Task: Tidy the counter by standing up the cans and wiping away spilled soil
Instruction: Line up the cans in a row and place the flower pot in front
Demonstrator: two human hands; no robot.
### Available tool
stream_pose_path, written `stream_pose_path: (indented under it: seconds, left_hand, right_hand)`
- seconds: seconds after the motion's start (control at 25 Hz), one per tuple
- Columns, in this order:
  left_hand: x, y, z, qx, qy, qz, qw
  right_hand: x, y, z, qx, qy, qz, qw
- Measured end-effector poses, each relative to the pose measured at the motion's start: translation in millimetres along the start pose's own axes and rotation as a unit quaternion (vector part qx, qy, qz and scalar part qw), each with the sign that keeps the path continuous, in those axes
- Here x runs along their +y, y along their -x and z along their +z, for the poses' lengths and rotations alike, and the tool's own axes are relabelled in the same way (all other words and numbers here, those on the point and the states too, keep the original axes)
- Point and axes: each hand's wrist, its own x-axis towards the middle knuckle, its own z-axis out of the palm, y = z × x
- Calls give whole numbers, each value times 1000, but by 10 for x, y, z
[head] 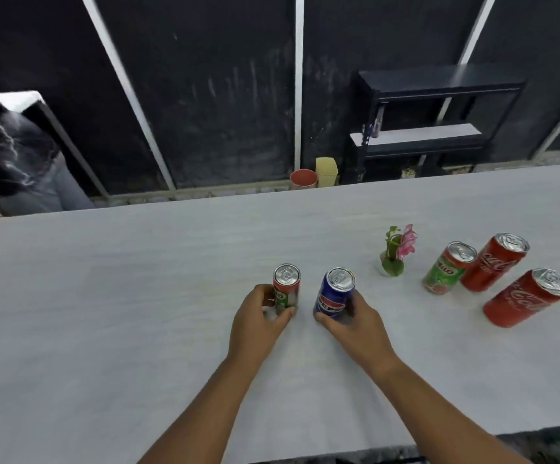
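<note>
1. Nearest, the left hand (265, 316) has its fingers and thumb curled round a slim green-and-red can (287, 289), which stands upright on the pale, faintly grained surface (104, 313).
2. Just beside it, the right hand (349, 321) grips a blue Pepsi can (335, 294), also upright. The two cans stand close together but apart, silver tops up.
3. To the right stands a red Coca-Cola can (524, 298). A second Coca-Cola can (494, 262) stands behind it, with a green Milo can (447, 267) just beside that one.
4. Left of the Milo can, a small pale vessel (393, 259) holds a green sprig with a pink flower.
5. Beyond the surface's far edge, a reddish round bucket (303, 179) and a yellow bin (327, 171) sit on the floor beside a black shelf unit (432, 122).
</note>
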Motion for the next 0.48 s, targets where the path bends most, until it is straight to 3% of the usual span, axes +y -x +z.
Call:
stream_pose_path:
  seconds: [0.28, 0.48]
  left_hand:
    - [-393, -101, -421, 77, 10, -41, 996]
    - [-539, -182, -516, 28, -21, -23, 999]
  right_hand:
    - [-280, -265, 605, -80, 38, -45, 995]
    - [-238, -304, 797, -82, 29, -25, 996]
